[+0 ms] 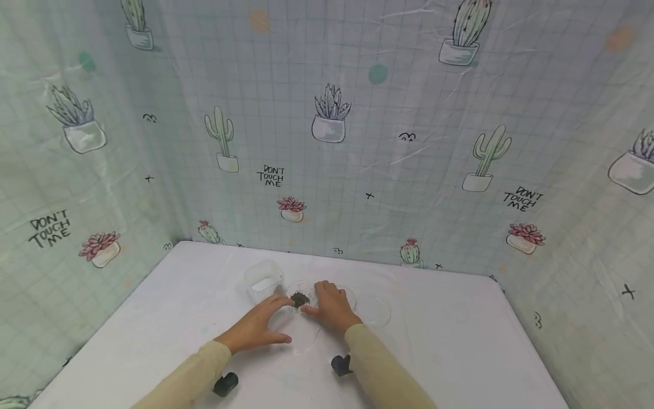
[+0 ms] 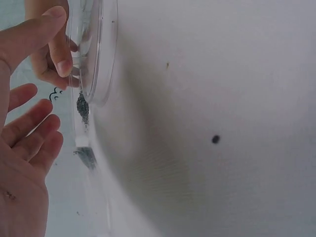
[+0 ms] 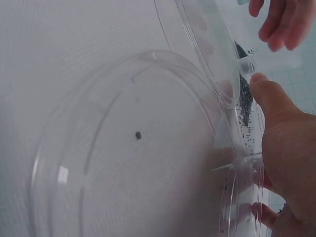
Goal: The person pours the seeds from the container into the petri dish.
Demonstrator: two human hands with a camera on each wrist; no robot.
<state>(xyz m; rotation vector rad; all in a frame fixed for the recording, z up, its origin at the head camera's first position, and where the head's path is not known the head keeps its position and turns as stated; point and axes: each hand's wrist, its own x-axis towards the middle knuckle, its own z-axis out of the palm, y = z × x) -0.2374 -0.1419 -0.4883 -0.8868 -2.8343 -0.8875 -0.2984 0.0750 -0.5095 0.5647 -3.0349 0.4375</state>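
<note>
A small pile of dark granules (image 1: 300, 299) lies in a clear, shallow round dish (image 1: 296, 284) near the middle of the table. My left hand (image 1: 258, 326) is at its left side, fingers loosely extended and thumb spread apart, holding nothing. From the right my right hand (image 1: 334, 308) reaches over the dish's edge, thumb tip beside the granules and fingers loosely bent on the far side. In the right wrist view, some of those fingers (image 3: 264, 215) show through clear plastic. Another clear dish (image 1: 301, 343) lies in front, between the hands. Its rim (image 2: 108, 59) stands close in the left wrist view.
A clear plastic tub (image 1: 263, 275) with a white label stands behind my left hand. More clear round dishes lie by my right hand, one (image 1: 373, 311) farther right. A stray dark granule (image 3: 138, 135) shows up close. Patterned curtains (image 1: 327, 187) surround the white table (image 1: 449, 352).
</note>
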